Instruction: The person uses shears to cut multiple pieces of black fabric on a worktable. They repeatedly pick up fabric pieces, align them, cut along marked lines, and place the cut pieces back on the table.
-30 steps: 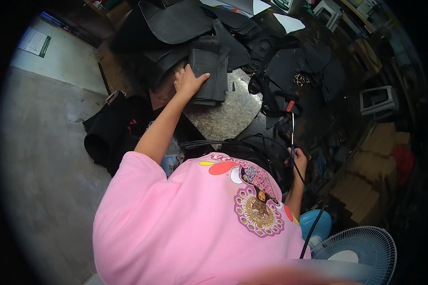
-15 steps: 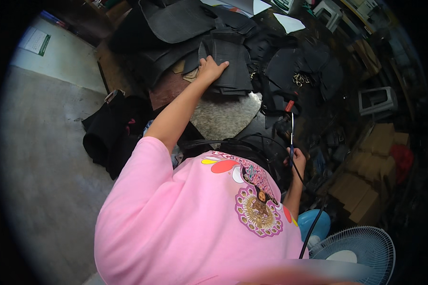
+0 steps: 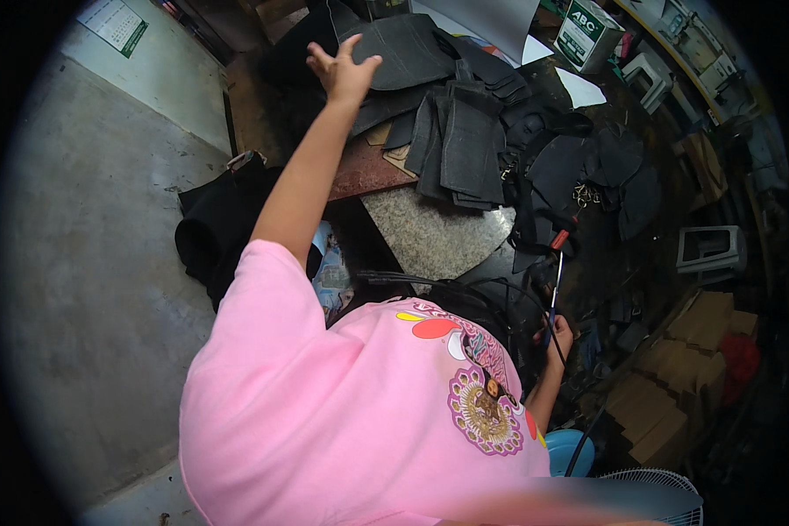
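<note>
My left hand, fingers spread, reaches over the dark grey stitched panels at the back. Nothing shows in its grasp; whether it touches them I cannot tell. Closer in lies a stack of smaller dark grey stitched pieces, overhanging a speckled stone slab. Low on the right, my right hand is closed on a thin silver-and-blue rod pointing away from me. A red piece lines up with its far end; whether they are joined I cannot tell. A black cable runs by this hand.
Brass-coloured metal rings lie among black pieces on the dark table. Grey plastic stools and cardboard stacks stand to the right. A fan is near me at lower right, and black cloth hangs at left.
My left hand has left the stack of smaller pieces and moved farther back and left, fingers spreading. The stack's pieces now sit fanned out. My right hand keeps the rod; the view has shifted.
</note>
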`<action>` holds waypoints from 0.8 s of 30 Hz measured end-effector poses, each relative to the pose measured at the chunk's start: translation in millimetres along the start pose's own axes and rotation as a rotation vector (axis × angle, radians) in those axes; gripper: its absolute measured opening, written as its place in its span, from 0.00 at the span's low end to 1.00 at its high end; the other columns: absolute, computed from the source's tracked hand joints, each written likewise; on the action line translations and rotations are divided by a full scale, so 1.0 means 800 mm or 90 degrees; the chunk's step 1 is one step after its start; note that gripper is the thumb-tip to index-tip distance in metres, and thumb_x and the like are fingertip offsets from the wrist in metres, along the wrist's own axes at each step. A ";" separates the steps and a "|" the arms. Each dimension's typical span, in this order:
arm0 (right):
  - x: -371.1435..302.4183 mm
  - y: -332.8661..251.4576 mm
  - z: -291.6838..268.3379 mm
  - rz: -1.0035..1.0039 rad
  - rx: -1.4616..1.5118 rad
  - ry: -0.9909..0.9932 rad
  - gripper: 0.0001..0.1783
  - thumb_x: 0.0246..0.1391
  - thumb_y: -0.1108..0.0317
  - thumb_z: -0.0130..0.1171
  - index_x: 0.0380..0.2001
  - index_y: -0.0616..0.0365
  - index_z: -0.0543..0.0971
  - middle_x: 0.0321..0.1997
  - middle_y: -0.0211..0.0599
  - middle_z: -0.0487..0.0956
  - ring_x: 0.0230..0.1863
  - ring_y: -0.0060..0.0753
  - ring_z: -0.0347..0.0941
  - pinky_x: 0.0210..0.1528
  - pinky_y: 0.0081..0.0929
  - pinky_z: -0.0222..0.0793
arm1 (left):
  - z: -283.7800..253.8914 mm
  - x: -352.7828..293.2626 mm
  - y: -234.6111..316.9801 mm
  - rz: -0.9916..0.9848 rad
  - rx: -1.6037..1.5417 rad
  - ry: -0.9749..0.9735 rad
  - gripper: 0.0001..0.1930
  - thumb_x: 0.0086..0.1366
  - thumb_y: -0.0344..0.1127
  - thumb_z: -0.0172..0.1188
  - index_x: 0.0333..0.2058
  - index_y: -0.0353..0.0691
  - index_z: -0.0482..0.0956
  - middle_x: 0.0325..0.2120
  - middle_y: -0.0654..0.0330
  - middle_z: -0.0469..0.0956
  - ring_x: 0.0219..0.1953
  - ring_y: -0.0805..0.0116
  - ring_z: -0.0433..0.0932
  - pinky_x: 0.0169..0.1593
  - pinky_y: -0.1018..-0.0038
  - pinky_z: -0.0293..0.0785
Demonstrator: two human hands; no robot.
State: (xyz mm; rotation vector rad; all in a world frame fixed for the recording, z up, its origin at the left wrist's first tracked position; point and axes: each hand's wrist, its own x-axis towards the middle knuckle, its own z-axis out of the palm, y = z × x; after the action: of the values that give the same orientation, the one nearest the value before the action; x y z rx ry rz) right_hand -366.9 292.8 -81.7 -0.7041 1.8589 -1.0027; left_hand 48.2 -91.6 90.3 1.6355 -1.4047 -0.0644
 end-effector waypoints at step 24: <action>-0.016 -0.017 0.003 0.013 -0.038 0.038 0.15 0.54 0.57 0.59 0.23 0.55 0.73 0.12 0.28 0.71 0.12 0.18 0.65 0.16 0.16 0.58 | -0.063 0.060 0.180 0.474 -0.195 0.221 0.34 0.64 0.38 0.49 0.63 0.30 0.47 0.65 0.43 0.45 0.68 0.49 0.42 0.68 0.64 0.38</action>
State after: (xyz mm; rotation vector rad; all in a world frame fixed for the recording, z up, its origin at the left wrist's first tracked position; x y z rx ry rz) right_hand -357.8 294.8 -64.9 -0.6966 1.9510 -0.9683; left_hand -13.2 -83.8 237.7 0.7610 -1.5491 0.3980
